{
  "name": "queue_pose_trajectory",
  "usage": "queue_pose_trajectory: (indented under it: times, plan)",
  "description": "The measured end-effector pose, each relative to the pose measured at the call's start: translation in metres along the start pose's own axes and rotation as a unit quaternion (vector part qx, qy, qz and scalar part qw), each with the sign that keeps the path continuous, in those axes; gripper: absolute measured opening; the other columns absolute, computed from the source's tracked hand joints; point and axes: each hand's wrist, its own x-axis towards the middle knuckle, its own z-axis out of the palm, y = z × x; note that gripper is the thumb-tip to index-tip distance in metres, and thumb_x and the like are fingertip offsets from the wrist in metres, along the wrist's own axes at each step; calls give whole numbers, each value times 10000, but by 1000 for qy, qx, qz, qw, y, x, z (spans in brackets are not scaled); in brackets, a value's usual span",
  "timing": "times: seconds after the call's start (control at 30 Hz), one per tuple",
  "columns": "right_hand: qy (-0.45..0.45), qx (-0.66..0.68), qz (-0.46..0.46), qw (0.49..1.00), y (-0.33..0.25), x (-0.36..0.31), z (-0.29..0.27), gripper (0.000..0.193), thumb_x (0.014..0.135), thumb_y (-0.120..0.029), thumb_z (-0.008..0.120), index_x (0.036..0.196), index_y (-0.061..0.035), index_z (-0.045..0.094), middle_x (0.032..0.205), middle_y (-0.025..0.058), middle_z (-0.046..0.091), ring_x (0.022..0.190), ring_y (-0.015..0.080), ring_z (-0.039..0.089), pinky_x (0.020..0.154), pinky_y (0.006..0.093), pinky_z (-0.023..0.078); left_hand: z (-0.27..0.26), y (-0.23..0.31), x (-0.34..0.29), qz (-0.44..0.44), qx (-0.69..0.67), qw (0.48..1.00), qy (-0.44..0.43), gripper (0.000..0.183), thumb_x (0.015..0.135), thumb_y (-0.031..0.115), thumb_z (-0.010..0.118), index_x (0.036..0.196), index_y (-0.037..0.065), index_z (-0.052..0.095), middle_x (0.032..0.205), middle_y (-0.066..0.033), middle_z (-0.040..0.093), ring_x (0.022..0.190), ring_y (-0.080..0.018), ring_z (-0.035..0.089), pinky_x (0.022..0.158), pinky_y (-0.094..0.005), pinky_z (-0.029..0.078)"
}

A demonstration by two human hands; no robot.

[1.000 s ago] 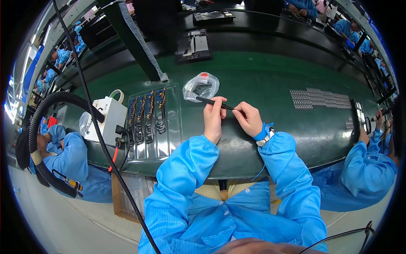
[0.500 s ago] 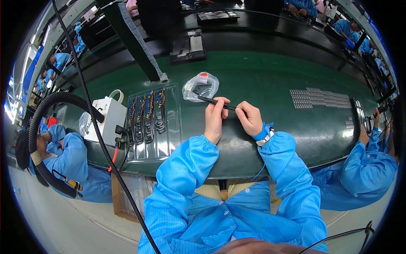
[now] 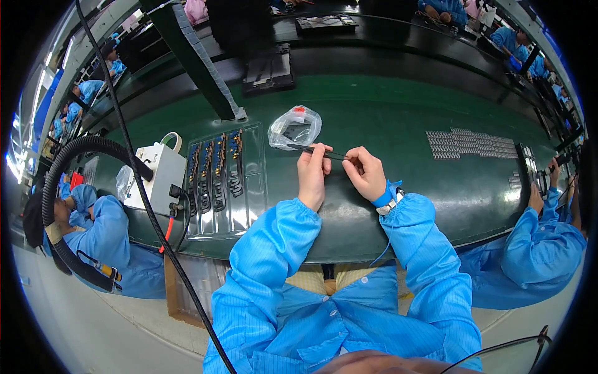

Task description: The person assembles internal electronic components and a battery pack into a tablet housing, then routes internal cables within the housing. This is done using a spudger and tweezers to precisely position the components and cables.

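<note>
Black tweezers (image 3: 300, 148) lie slantwise between my two hands, above the green tabletop. My left hand (image 3: 313, 177) pinches them around the middle, and one end sticks out to the upper left. Fingers curled, my right hand (image 3: 366, 176) closes at their other end; whether a small part is also pinched there cannot be made out. A blue wrist strap (image 3: 382, 198) and a watch (image 3: 392, 203) circle my right wrist. Just beyond my left hand rests a clear plastic bag (image 3: 295, 127) with a red spot, dark content showing inside.
Left of my hands, a clear tray (image 3: 256, 187) carries rows of small black-and-orange parts (image 3: 219, 168). Farther left stand a white box (image 3: 159, 171) and a black hose (image 3: 87, 144). Small metal pieces (image 3: 467, 146) lie in rows to the right. Co-workers (image 3: 539, 249) sit on both sides.
Both hands shift slightly, and the tweezers turn so that they look thinner. My right fingers curl in more. Beyond the table, a dark tray has slid to the left.
</note>
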Motion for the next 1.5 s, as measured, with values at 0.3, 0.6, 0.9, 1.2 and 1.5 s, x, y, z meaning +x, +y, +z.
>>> queue_pose_trajectory:
  times: [0.3, 0.6, 0.9, 1.2, 1.5]
  plan:
    - [5, -28, -74, 997, 2, 2, 1, 55, 750, -8, 550, 718, 0, 505, 590, 47, 446, 488, 104, 407, 442, 230, 325, -1, 1, 1, -5, 31, 999, 7, 196, 862, 226, 461, 765, 68, 526, 538, 35, 420, 485, -31, 360, 433, -170, 258]
    - [-1, -22, -73, 997, 1, 2, 1, 54, 754, -14, 547, 723, -1, 505, 592, 47, 448, 486, 107, 399, 443, 232, 322, 2, 2, -1, 5, 20, 1000, 12, 168, 853, 223, 481, 799, 74, 538, 568, 39, 442, 507, -26, 385, 453, -155, 288]
    - [16, -9, -64, 998, -3, 2, 1, 67, 779, -33, 513, 723, 0, 494, 570, 36, 423, 479, 100, 371, 438, 235, 302, -1, 1, 1, 2, 26, 1000, -13, 219, 868, 260, 434, 821, 74, 539, 584, 30, 448, 525, -37, 384, 470, -169, 285]
    - [14, 5, -41, 999, 1, 1, 1, 99, 809, -58, 477, 726, -4, 481, 544, 22, 396, 483, 83, 348, 439, 231, 291, 0, 3, -1, 3, 24, 999, -27, 226, 870, 268, 425, 836, 76, 539, 588, 33, 436, 533, -40, 374, 467, -170, 272]
    - [1, -12, -52, 999, 5, 1, 1, 76, 807, -61, 484, 755, -5, 483, 563, 17, 412, 488, 72, 357, 439, 219, 295, 2, 4, -2, 18, 7, 999, -28, 160, 855, 207, 473, 834, 61, 536, 590, 36, 439, 523, -31, 372, 460, -162, 274]
